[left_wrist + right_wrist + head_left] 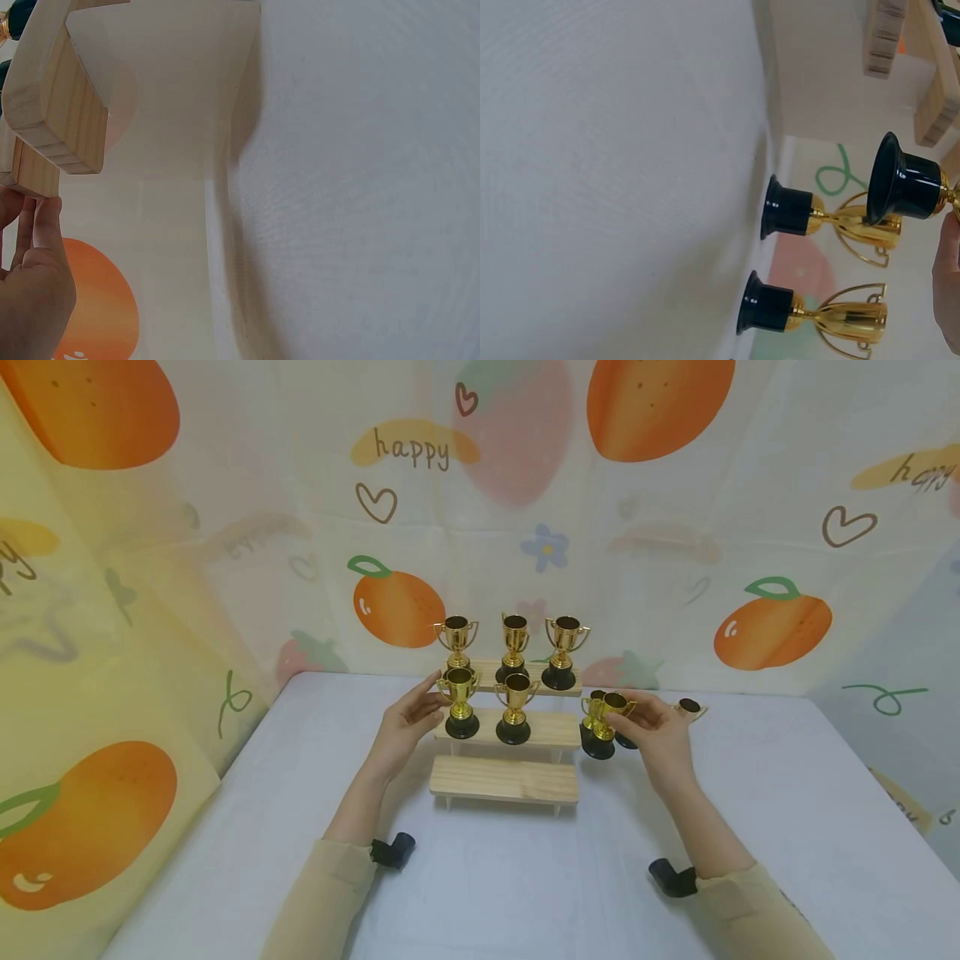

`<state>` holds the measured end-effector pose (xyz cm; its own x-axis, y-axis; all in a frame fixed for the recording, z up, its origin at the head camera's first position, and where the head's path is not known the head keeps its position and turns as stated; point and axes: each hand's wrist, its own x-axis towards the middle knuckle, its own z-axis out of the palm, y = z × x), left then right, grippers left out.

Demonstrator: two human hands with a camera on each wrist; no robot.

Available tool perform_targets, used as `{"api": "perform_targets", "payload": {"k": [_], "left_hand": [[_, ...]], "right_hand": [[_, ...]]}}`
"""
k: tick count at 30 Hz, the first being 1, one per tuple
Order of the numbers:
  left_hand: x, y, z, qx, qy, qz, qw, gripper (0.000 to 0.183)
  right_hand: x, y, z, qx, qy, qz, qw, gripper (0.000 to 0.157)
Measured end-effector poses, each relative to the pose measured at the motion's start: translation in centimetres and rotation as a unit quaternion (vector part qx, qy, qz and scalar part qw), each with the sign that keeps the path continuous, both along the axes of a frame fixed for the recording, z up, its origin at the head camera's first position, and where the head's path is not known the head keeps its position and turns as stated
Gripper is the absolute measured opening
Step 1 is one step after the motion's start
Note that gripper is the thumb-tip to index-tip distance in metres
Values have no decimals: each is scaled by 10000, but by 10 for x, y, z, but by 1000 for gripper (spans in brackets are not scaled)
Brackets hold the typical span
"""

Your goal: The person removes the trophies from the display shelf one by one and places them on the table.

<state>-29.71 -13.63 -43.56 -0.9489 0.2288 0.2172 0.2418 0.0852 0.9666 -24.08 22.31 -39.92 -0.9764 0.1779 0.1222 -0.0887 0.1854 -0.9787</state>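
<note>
My right hand (663, 739) pinches a small gold trophy cup (600, 745) with a black base, beside the right end of a tiered wooden stand (502, 777). In the right wrist view the base of that trophy cup (915, 184) is off the table. At the stand's left end, my left hand (401, 735) touches a plank; in the left wrist view its fingertips (49, 210) meet the plank's end (37, 169). Three trophy cups stand on the top step, among them one at the right (564, 652). Two more (515, 710) stand on the middle step.
Other trophy cups (787, 210) stand on the white table (495, 893) to the stand's right, partly hidden by my right hand in the head view. A printed cloth backdrop (480, 543) hangs behind. Bare wood shows on the front step.
</note>
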Motion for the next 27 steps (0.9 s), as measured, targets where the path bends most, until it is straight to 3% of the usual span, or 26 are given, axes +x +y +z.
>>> {"api": "perform_targets", "payload": {"k": [27], "left_hand": [[1,1,1,99,-50,-2,9999,64]], "right_hand": [[-5,-1,-18,71,-427,218,9988,49]]}}
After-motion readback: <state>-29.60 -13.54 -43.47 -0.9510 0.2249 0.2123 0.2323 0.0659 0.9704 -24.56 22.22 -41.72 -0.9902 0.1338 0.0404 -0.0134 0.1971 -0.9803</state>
